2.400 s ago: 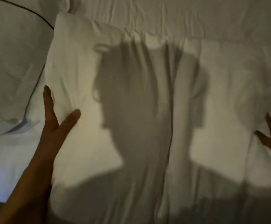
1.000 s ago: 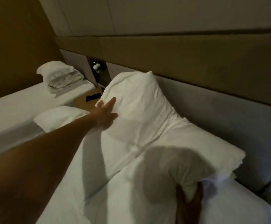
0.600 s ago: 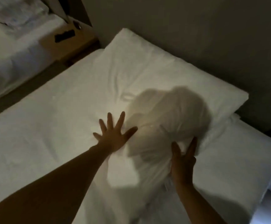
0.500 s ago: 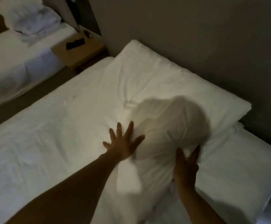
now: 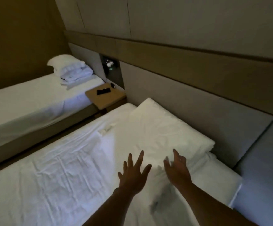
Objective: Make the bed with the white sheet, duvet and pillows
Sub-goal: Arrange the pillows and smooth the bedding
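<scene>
Bedding comes first: your near bed's creased white sheet is thin, limp cloth that drags into folds, so take it at an edge or corner when you tighten it. Next, the plump white pillow lies flat at the head, against the grey padded headboard; it is light and squashy, so grip both short ends. No duvet shows on this bed. Half a second ago your palms pressed the pillow; now your left hand and right hand hover over its near edge, fingers spread, holding nothing.
</scene>
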Tool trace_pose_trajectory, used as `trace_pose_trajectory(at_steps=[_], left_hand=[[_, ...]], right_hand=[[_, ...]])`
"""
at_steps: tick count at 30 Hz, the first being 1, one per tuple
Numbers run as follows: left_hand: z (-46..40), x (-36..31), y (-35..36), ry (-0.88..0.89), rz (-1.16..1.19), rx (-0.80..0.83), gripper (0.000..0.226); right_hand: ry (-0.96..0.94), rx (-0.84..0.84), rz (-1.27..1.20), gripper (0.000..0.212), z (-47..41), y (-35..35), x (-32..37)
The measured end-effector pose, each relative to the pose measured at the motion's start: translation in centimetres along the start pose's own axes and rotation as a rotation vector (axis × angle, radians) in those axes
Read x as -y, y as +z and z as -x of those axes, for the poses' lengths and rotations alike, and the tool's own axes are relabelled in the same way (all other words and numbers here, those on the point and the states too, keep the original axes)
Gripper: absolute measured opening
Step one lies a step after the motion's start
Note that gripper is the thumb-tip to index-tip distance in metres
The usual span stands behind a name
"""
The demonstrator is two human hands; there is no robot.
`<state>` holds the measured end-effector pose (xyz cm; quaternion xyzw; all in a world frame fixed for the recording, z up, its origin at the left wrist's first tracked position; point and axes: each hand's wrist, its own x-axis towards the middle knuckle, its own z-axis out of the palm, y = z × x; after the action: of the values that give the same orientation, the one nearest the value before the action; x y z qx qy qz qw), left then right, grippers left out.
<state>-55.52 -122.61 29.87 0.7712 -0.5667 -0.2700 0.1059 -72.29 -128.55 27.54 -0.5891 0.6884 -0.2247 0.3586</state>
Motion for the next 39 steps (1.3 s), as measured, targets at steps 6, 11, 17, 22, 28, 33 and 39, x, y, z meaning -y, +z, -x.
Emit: trace_pose_trajectory(at_steps=[6,11,17,22,28,33,39], left_hand=[[10.5,-0.2,-6.0,0.079,-0.062,-0.108,0.064],[18.0,0.5,-6.8,0.182,-0.119,-0.098,0.062],[25.8,1.1,-5.9,0.162,-0.115,-0.131,0.062],[31.8,3.0,-6.0,0.061,-0.086,-0.205,0.062],[40.7,9.8,-5.7,-0.145,-0.095,-0.294,0.062],[49.6,18.1,-6.3,-0.385,-0.101,-0.326,0.062],[59.2,27.2,-8.8,-0.569,-0.092,-0.428,0.064]], right_hand=[[-0.087,0.013,0.087,0.069,12.6,-4.6,5.2],[-0.123,0.005,0.18,0.071,20.8,-6.8,5.6],[-0.2,0.035,0.215,0.07,28.2,-7.8,5.1],[-0.31,0.091,0.268,0.068,32.7,-6.8,5.8],[-0.457,0.24,0.354,0.067,38.6,-2.6,6.3],[-0.605,0.41,0.381,0.067,45.5,3.1,8.6],[-0.76,0.528,0.416,0.069,54.3,10.3,12.7]])
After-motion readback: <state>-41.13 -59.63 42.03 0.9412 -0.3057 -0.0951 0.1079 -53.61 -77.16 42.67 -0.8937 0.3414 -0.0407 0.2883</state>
